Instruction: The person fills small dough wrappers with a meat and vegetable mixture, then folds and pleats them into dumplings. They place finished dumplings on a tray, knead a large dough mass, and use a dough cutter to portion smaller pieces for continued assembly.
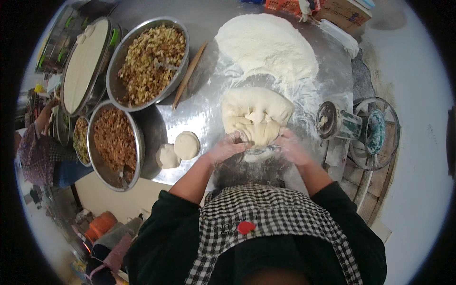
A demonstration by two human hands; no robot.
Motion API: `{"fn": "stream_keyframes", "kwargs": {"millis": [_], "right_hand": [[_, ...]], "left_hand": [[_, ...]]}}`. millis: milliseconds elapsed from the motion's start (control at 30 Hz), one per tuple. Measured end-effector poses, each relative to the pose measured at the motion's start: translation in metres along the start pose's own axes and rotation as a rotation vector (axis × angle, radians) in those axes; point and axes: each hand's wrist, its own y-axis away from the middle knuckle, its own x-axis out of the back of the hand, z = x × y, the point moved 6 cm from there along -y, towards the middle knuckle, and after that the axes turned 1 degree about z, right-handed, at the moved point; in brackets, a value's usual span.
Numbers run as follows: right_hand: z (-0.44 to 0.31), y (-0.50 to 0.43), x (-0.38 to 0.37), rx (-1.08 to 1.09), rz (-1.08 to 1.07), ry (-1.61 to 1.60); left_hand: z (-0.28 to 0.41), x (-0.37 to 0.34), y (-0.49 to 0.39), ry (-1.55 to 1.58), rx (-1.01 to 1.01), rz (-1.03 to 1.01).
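Observation:
A large mass of pale dough [258, 107] lies on the floured metal tabletop [203, 124] in front of me. Several dents mark its middle, and its near part is drawn out towards me. My left hand [229, 148] grips the near left edge of the dough, fingers curled around it. On the opposite side, my right hand [293, 146] holds the near right edge; it is slightly blurred. Some fingertips are hidden by the dough. Left of my left hand, one round dough piece [187, 145] touches another dough ball [168, 156].
Beyond the dough spreads a heap of flour [267, 44]. Leftward are a wooden rolling pin [190, 75], a bowl of chopped filling [153, 64], a bowl of brown filling [114, 142] and a dough-filled basin [85, 67]. A hand-wheel machine [351, 124] stands right. Another person [39, 153] is far left.

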Motion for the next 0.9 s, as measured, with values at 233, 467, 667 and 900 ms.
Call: {"fn": "stream_keyframes", "kwargs": {"millis": [233, 467, 667, 900], "right_hand": [[-0.04, -0.084, 0.009, -0.115, 0.031, 0.738], [0.001, -0.15, -0.006, -0.218, 0.21, 1.129], [-0.019, -0.118, 0.022, -0.08, 0.019, 0.759], [0.096, 0.112, 0.025, 0.048, 0.457, 0.78]], "left_hand": [[0.112, 0.026, -0.077, -0.983, -0.083, 0.421], [0.076, 0.04, -0.157, -1.31, -0.006, 0.411], [0.137, 0.049, -0.106, -0.695, -0.051, 0.022], [0.156, 0.044, -0.136, -1.204, -0.427, 0.211]]}}
